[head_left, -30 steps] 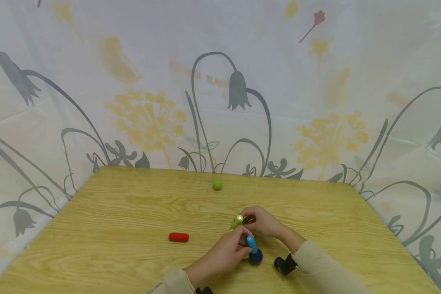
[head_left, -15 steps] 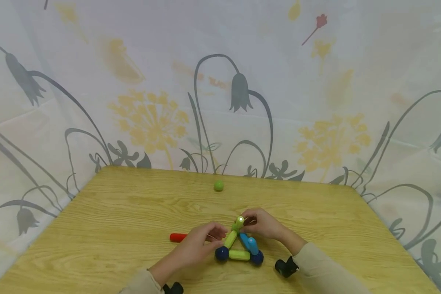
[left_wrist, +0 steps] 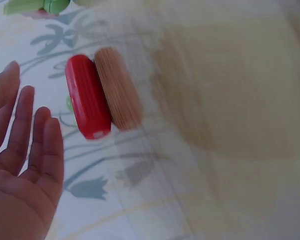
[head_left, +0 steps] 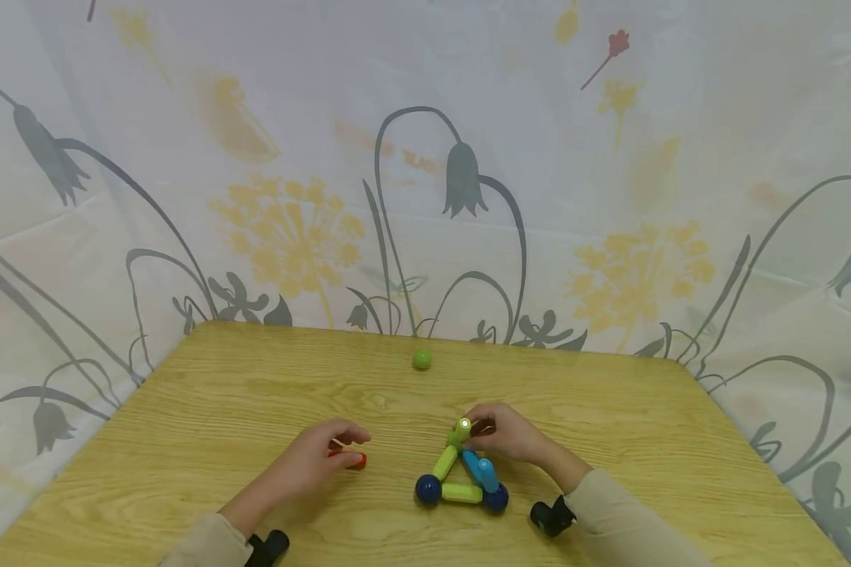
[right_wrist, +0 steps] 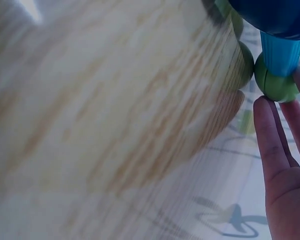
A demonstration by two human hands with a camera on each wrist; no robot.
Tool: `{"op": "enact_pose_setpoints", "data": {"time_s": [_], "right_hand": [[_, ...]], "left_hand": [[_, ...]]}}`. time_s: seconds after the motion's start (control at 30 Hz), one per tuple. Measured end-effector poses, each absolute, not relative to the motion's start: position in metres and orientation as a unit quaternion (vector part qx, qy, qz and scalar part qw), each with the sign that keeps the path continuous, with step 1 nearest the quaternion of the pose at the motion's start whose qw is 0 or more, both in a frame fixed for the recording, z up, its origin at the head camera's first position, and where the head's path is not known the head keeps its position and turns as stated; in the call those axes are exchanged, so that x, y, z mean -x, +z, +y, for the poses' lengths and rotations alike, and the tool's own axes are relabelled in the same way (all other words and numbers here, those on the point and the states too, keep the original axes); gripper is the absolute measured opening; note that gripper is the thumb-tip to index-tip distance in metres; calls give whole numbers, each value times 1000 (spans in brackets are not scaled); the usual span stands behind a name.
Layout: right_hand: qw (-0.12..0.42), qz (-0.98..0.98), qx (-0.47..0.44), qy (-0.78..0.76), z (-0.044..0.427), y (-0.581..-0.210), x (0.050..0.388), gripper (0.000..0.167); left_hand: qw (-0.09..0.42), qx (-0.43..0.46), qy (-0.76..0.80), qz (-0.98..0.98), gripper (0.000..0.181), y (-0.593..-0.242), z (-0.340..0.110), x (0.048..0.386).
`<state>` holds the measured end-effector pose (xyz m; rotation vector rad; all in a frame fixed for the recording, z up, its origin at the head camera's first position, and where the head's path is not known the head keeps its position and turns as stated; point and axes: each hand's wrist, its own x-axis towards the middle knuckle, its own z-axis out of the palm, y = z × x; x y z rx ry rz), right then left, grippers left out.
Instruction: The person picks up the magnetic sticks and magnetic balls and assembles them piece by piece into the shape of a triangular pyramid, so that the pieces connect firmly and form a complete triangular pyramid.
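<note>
My left hand [head_left: 315, 461] reaches over a red rod [head_left: 358, 461], its thumb and fingers parted. In the left wrist view the red rod [left_wrist: 88, 97] lies beside the fingers, with a gap between. With its fingertips my right hand [head_left: 507, 433] holds a green ball [right_wrist: 275, 82] at the far corner of a magnetic stick-and-ball triangle. That triangle has a navy ball [head_left: 429, 489] at left, another navy ball [head_left: 496, 498] at right, yellow-green rods [head_left: 462, 493] and a blue rod along its sides. A light-blue rod [head_left: 487, 475] and a yellow-green rod [head_left: 462, 428] stand up from two corners.
A loose green ball [head_left: 421, 359] sits near the back edge of the wooden table [head_left: 291, 378]. Behind hangs a flower-printed cloth [head_left: 425, 236]. Black wrist devices [head_left: 553, 516] are at both sleeves.
My left hand has let go of the triangle and moved left to the red rod. The right hand stays at the far corner, and the triangle is uncovered.
</note>
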<state>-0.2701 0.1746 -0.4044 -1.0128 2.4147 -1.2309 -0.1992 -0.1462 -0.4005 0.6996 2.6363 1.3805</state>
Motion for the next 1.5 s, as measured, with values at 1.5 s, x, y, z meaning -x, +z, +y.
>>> {"op": "enact_pose_setpoints", "data": {"time_s": [1.5], "right_hand": [[121,832,342,-419,174,-407,270,20]], "left_hand": [[92,-294,494,813,26,-396,-75,196]]}}
